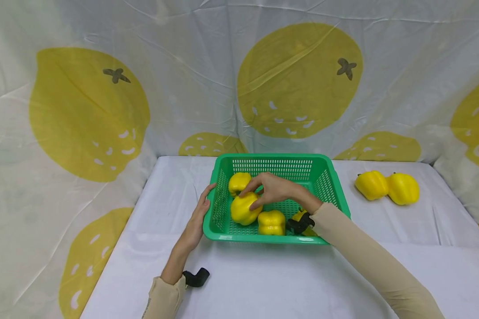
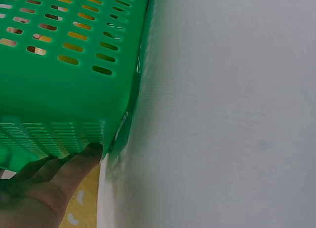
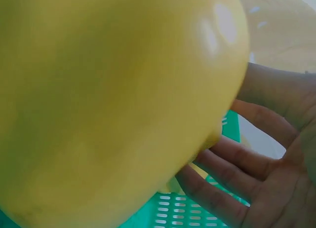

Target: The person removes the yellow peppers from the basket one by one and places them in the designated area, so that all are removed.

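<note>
A green plastic basket (image 1: pixel 263 238) with slotted walls stands on the table, yellow bell peppers inside. My right hand (image 1: pixel 274 188) reaches in from above and grips a yellow bell pepper (image 1: pixel 243 212) between thumb and fingers, at the basket's left side. Behind it sits another pepper (image 1: pixel 238 180); a third pepper (image 1: pixel 271 223) lies near the front wall. One more pepper (image 1: pixel 299 215) is partly hidden by my right wrist. In the right wrist view a large yellow surface blocks much of the hand. My left hand (image 2: pixel 47 191) rests extended fingers against the basket's left outer wall.
Two yellow bell peppers (image 1: pixel 371 185) (image 1: pixel 403 188) lie side by side on the white tablecloth (image 1: pixel 271 283), right of the basket. Lemon-printed curtains (image 1: pixel 199 79) close off the back and sides. Black wrist mounts (image 1: pixel 197 277) stick out from both sleeves.
</note>
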### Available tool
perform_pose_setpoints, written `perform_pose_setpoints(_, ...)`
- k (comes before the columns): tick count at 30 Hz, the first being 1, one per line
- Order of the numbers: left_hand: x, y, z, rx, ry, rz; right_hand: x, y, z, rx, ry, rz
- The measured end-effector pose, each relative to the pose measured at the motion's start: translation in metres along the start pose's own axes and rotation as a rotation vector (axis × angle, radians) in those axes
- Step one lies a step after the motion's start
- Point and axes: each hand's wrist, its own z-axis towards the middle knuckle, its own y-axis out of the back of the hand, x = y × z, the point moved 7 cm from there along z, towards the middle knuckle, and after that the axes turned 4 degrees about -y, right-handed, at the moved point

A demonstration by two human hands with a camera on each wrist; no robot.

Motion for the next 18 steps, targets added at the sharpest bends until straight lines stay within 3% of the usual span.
perform_pose_setpoints(10,0.0002,-0.0002,0.0009,0.005,0.0,-0.001,0.0019,-0.0034,-0.0025,0.079,0.023,-0.068)
perform_pose_setpoints(18,0.0028,0.0006,0.0015,0.004,0.001,0.002,0.003,-0.006,-0.0008,0.053,0.027,-0.085)
